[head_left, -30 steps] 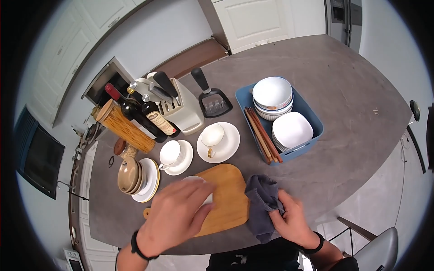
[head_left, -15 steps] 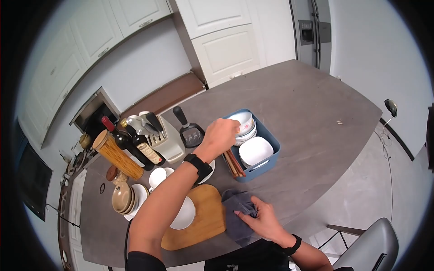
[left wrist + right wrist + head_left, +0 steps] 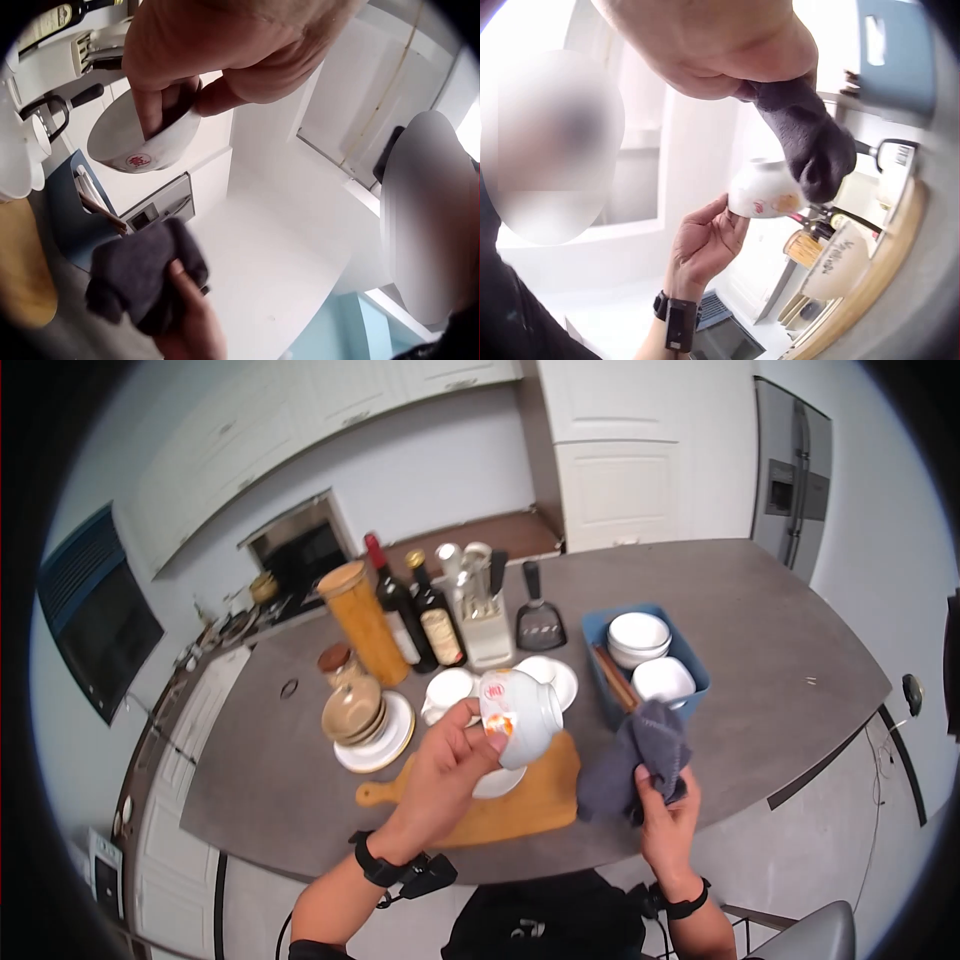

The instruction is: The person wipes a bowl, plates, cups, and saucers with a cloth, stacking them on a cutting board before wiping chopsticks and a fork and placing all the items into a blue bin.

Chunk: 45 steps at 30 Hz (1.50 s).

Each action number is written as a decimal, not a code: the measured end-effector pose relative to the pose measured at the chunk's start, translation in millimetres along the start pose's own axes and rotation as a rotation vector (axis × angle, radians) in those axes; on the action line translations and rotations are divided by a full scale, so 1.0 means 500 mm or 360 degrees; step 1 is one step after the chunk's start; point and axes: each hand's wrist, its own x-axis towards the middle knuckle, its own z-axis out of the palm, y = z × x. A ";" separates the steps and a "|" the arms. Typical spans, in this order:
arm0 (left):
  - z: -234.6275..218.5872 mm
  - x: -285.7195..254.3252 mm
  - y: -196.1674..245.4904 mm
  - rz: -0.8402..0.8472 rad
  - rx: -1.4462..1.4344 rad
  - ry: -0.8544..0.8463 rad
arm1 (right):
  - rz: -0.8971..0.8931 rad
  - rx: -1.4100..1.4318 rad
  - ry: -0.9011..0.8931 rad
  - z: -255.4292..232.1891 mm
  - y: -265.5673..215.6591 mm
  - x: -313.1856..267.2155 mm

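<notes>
My left hand (image 3: 440, 780) pinches a white bowl (image 3: 525, 722) by its rim, thumb on one side and fingers inside. The bowl is tilted on its side above the cutting board (image 3: 545, 800), and its wall carries red and orange print. In my right hand (image 3: 668, 825) is a bunched dark grey cloth (image 3: 635, 760), raised near the board's right end. The right wrist view shows the cloth (image 3: 806, 139) close to the printed bowl (image 3: 761, 187). Another white bowl (image 3: 500, 784) sits on the board, partly hidden behind the held one.
A blue bin (image 3: 695, 705) at the right holds white bowls and chopsticks. Cups on saucers (image 3: 452, 690) stand behind the board. Stacked brown bowls (image 3: 352, 710) sit on plates at left. Bottles (image 3: 438, 625), a pasta jar (image 3: 362, 625) and a knife block (image 3: 487, 635) line the back.
My left hand went from the bowl on the board to the blue bin, gripped its top bowl and brought it back above the board. My right hand lifted the cloth.
</notes>
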 end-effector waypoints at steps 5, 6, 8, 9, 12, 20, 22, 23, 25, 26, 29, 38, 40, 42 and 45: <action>0.004 -0.153 -0.008 -0.0169 0.0211 0.0010 | -0.1102 -0.0939 -0.0764 0.125 -0.087 -0.028; 0.027 -0.171 -0.004 0.0125 0.0246 0.0120 | -0.1328 -0.1214 -0.1018 0.150 -0.102 -0.032; 0.004 -0.204 -0.010 0.0320 0.0832 0.0060 | -0.1387 -0.1344 -0.1100 0.186 -0.094 -0.061; -0.009 -0.215 -0.010 0.0318 0.0822 0.0088 | -0.1472 -0.1484 -0.1129 0.198 -0.091 -0.068; -0.033 -0.233 -0.013 0.0045 0.0774 -0.0018 | -0.1099 -0.1209 -0.1140 0.211 -0.072 -0.053; -0.050 -0.239 -0.049 0.0031 0.0629 -0.0010 | -0.1013 -0.1408 -0.1228 0.215 -0.081 -0.046; -0.048 -0.238 -0.053 0.0151 0.0624 -0.0040 | -0.1064 -0.1540 -0.1275 0.226 -0.095 -0.065; -0.047 -0.238 -0.053 0.0263 0.0625 -0.0065 | -0.1068 -0.1495 -0.1264 0.222 -0.091 -0.061; -0.051 -0.240 -0.046 0.0131 0.0496 -0.0172 | -0.1135 -0.1410 -0.1223 0.208 -0.079 -0.034; -0.053 -0.241 -0.043 0.0003 0.0369 -0.0271 | -0.1126 -0.1411 -0.1217 0.205 -0.076 -0.025; -0.063 -0.245 -0.050 0.0134 0.0328 -0.0293 | 0.0432 -0.0107 -0.1045 0.194 -0.064 -0.002; -0.012 -0.224 -0.095 0.0498 0.0701 0.0207 | 0.1187 0.0835 -0.0563 0.174 0.050 -0.050; -0.002 -0.213 -0.101 0.0576 0.0849 0.0272 | 0.1416 0.0888 -0.0611 0.159 0.059 -0.066; -0.004 -0.197 -0.102 0.0660 0.0997 0.0341 | 0.1426 0.0955 -0.0669 0.163 0.042 -0.077; -0.024 -0.165 -0.093 0.1005 0.1376 0.0401 | 0.1533 0.0884 -0.0612 0.168 -0.009 -0.083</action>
